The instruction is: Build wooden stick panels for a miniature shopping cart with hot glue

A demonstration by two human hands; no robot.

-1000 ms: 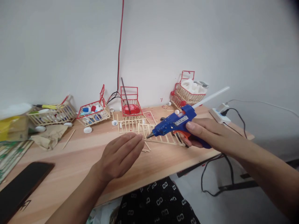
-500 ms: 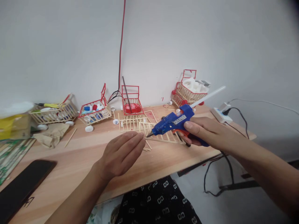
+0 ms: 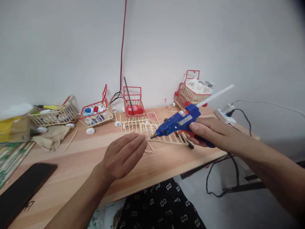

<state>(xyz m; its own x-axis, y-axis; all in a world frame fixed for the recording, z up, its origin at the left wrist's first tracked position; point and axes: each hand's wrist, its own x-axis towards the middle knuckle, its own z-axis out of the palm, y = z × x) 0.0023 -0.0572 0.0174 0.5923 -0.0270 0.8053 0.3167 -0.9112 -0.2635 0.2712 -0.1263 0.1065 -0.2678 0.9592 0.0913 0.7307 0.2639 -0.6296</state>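
Nearest you, a black phone [image 3: 21,187] lies at the desk's [image 3: 78,159] left front corner. Your left hand [image 3: 121,157] hovers over the middle of the desk, its fingers [image 3: 135,143] straight and pressed together; whether they pinch a thin stick cannot be told. Your right hand [image 3: 209,133] is clamped around the grip of the blue hot glue gun [image 3: 177,122], held above the flat stick frame [image 3: 170,140] with its nozzle just beside your left fingertips. Over the last second both hands have barely shifted: the nozzle has stayed at those fingertips, only lifting slightly, which suggests gluing is under way at that one spot. Farther back stand 4 model carts, 1 [image 3: 95,113] full of bottle caps, and a power strip [image 3: 225,117] sits at the right.
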